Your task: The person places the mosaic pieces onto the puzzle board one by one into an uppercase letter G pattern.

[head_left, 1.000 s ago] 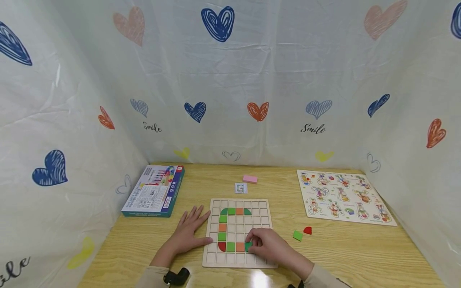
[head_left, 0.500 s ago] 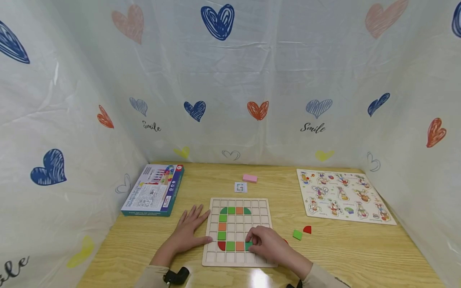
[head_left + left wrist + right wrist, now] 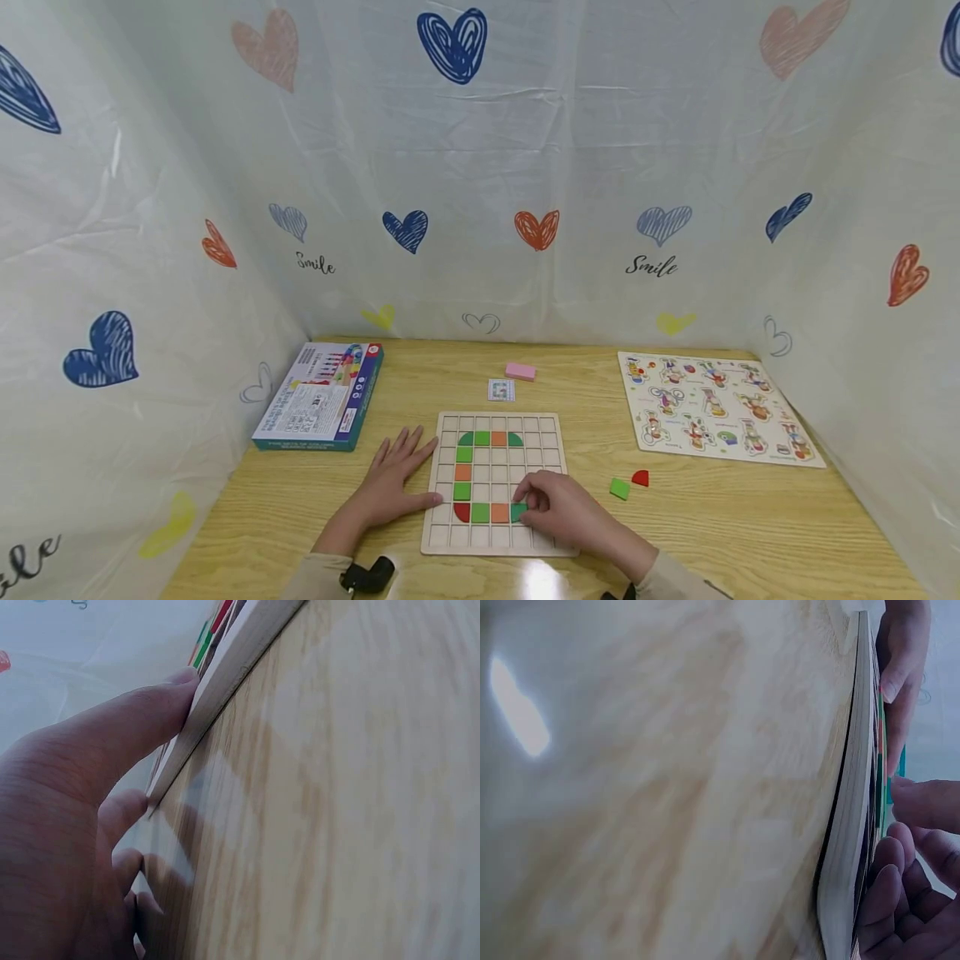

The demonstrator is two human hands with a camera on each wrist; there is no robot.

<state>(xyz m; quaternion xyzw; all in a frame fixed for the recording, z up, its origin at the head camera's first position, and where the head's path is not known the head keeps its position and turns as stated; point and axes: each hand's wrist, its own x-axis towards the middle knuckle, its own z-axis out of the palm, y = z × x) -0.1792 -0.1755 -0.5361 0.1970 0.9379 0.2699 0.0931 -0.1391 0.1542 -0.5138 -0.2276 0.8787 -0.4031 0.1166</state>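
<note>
A wooden grid board (image 3: pixel 540 425) lies on the table with green, orange, red and dark green tiles set in a C-like outline. My left hand (image 3: pixel 393 486) lies beside its left edge, fingers spread, thumb tip on the edge; the thumb (image 3: pixel 150 712) shows at the rim in the left wrist view. My right hand (image 3: pixel 562 508) is over the board's lower right and pinches a dark green tile (image 3: pixel 517 512) at the end of the bottom row. In the right wrist view that tile (image 3: pixel 902 761) stands up from the board by the thumb tip. Fingers hide part of it.
Right of the board lie a loose green tile (image 3: pixel 619 489) and a red rounded tile (image 3: pixel 641 478). Behind it are a small pattern card (image 3: pixel 502 390) and a pink block (image 3: pixel 521 372). A game box (image 3: pixel 318 400) stands back left, a picture puzzle board (image 3: pixel 720 408) back right.
My right hand has shifted very slightly to the right, baring more of the dark green tile. A red piece glimpsed by the right wrist is hidden now. The left hand stays put.
</note>
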